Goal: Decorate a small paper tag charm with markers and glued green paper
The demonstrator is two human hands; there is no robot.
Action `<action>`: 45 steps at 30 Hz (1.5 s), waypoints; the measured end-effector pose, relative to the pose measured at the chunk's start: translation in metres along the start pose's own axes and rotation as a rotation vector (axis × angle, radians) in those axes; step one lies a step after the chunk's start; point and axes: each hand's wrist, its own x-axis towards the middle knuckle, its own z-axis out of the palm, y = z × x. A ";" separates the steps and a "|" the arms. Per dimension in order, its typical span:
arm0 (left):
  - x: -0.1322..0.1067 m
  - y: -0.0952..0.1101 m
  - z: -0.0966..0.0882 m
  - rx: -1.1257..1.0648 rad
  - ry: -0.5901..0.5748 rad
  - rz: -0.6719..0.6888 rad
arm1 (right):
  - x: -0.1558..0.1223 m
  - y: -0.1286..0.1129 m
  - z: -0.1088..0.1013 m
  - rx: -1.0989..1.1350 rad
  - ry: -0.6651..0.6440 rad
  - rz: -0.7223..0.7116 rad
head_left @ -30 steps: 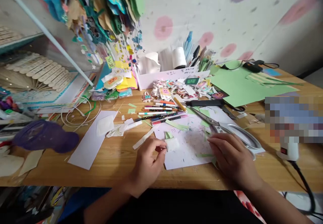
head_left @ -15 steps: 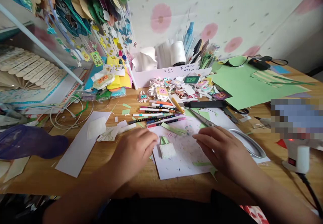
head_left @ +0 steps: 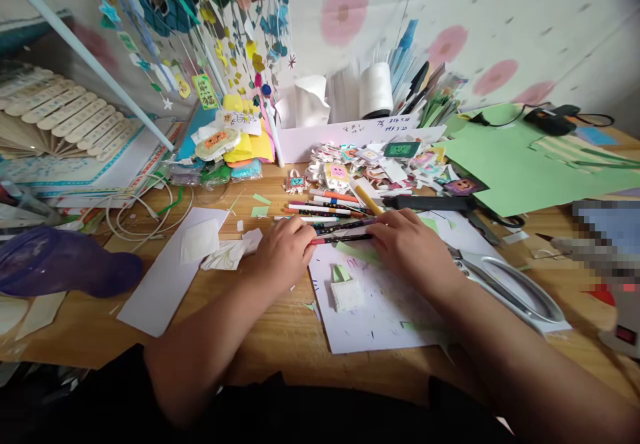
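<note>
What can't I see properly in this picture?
In the head view:
Blades of the silver metal scissors: mostly hidden behind the right hand.
Right tip of the slim black dotted pen with a pink end: covered by that hand.
White device with a red switch: cut off by the right edge.
Writing on the lilac box: too small.

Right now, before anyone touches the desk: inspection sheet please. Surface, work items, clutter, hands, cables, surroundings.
Surface: wooden desk, marked white sheet on it.
Work items: pens heaped between the hands; white pouch with green loop lying on the sheet.
Clutter: scissors at the sheet's right; cutouts piled behind the pens; green scraps scattered.
Hands: left at the pens' left ends, right at their right; grip unclear.
Cables: white, looped at left.
Surroundings: floral wall, hanging decorations; pixelated patch at right, contents unreadable.
</note>
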 end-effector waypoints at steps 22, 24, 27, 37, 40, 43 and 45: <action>-0.007 0.025 -0.016 -0.297 0.282 0.109 | -0.010 -0.004 -0.023 0.210 0.429 -0.080; -0.010 0.029 -0.018 -0.369 0.286 0.166 | -0.010 -0.009 -0.023 0.224 0.381 -0.136; -0.012 0.029 -0.018 -0.592 0.269 0.198 | -0.011 -0.009 -0.021 0.624 0.369 0.049; -0.010 0.034 -0.011 -0.548 0.154 0.189 | -0.013 -0.028 -0.018 1.838 0.077 0.253; -0.009 0.039 -0.013 -0.557 0.126 0.158 | -0.014 -0.035 -0.017 1.808 0.064 0.256; -0.008 0.039 -0.017 -0.578 0.046 0.131 | -0.015 -0.038 -0.017 1.781 0.004 0.254; -0.009 0.038 -0.020 -0.603 0.010 0.130 | -0.016 -0.038 -0.019 1.760 -0.031 0.239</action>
